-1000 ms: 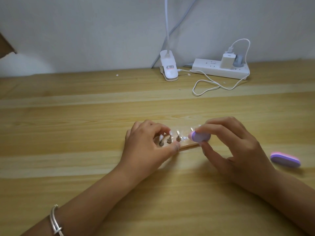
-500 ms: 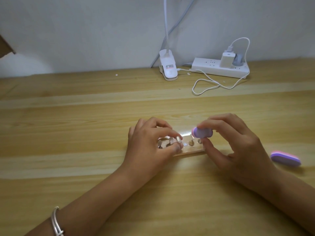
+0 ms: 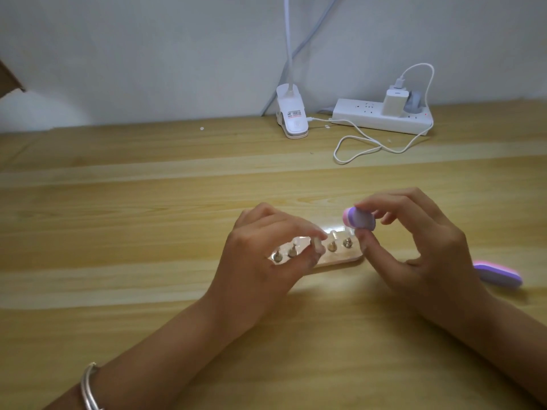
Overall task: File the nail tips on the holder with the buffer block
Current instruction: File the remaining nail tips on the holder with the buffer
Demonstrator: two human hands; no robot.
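Observation:
A clear nail tip holder [image 3: 340,258] with several small metal pegs lies on the wooden table at the centre. My left hand [image 3: 266,255] rests over its left part, and thumb and forefinger pinch a pale nail tip [image 3: 405,245] on a middle peg. My right hand [image 3: 414,247] pinches a small purple and pink buffer block [image 3: 359,218] between thumb and fingers. The block hangs just above the holder's right end, apart from the pegs.
A second purple and pink buffer block [image 3: 498,274] lies on the table at the right. At the back stand a white clip lamp base [image 3: 291,116] and a white power strip [image 3: 381,118] with a charger and a looped cable [image 3: 355,149].
My right hand has lifted the buffer block up and slightly right, off the holder's right end. My left hand's fingers have shifted right along the holder to a middle peg.

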